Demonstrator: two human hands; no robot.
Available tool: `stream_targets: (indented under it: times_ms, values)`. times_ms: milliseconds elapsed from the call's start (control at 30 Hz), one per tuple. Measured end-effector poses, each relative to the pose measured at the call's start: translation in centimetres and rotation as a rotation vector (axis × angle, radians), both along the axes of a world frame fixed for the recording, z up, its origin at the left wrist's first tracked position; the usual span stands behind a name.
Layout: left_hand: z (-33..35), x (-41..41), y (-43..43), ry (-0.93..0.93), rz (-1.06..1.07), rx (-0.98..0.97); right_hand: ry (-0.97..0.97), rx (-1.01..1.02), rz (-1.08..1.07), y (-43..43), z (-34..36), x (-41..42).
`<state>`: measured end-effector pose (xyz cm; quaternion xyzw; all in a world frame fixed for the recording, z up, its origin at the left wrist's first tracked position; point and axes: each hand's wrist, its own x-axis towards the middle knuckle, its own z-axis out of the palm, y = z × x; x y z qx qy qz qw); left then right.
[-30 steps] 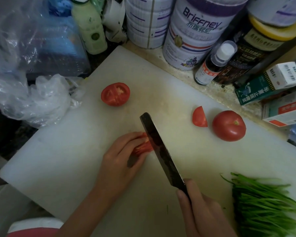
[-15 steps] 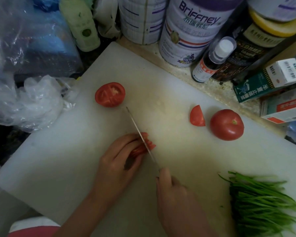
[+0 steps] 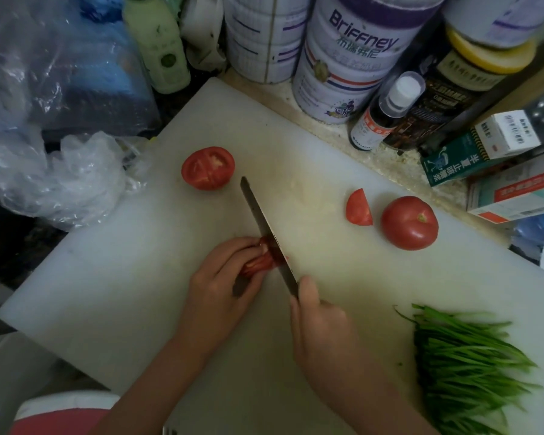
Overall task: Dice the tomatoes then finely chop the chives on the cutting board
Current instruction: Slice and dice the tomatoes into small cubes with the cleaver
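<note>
The left hand [image 3: 220, 287] and the right hand [image 3: 321, 328] are bare, and each runs into a bare forearm [image 3: 157, 372], uncovered all the way to the lower edge of view. Below and to the left of the left hand lies a white-rimmed red patch [image 3: 63, 416]; whether it is clothing cannot be told.

Your only camera rides on your head and looks steeply down from close above the cutting board [image 3: 123, 293], wide-angled, with the board's near edge toward the bottom and the tins [image 3: 343, 67] behind it along the top.
</note>
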<state>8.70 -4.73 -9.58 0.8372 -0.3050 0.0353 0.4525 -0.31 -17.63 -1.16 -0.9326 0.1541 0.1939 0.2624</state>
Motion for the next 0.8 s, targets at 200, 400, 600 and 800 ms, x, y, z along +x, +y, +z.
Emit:
stream_targets:
  times_ms: [200,400,600,800]
  values:
    - [0.0,-0.1,0.1,-0.004,0.005,-0.007,0.032,0.031,-0.008,-0.2,0.3,-2.2]
    - [0.0,-0.1,0.2,-0.010,0.012,0.012,-0.110,0.063,-0.048,-0.3,-0.2,-1.6]
    - [0.0,-0.2,0.3,-0.015,0.013,0.007,-0.140,0.089,-0.057,-0.7,-0.4,-2.1]
    - [0.0,-0.2,0.4,0.025,-0.001,-0.008,-0.078,0.241,-0.166,-1.4,1.3,-2.7]
